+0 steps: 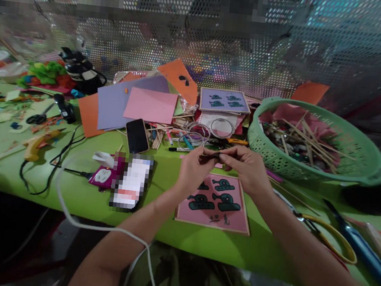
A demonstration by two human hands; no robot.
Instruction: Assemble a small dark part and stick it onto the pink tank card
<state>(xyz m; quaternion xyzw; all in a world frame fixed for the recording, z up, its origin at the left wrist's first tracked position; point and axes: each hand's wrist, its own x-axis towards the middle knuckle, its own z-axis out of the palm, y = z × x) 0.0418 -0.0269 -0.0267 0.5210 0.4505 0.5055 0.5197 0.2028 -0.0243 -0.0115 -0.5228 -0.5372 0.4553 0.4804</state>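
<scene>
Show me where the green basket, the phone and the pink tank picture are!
green basket (265,154), head view, on its front mesh wall.
phone (136,135), head view, middle of its dark screen.
pink tank picture (233,219), head view, bare pink area at lower right.

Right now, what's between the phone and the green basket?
In the head view, wire rings, markers and wooden sticks lie on the table between the phone and the green basket.
</scene>
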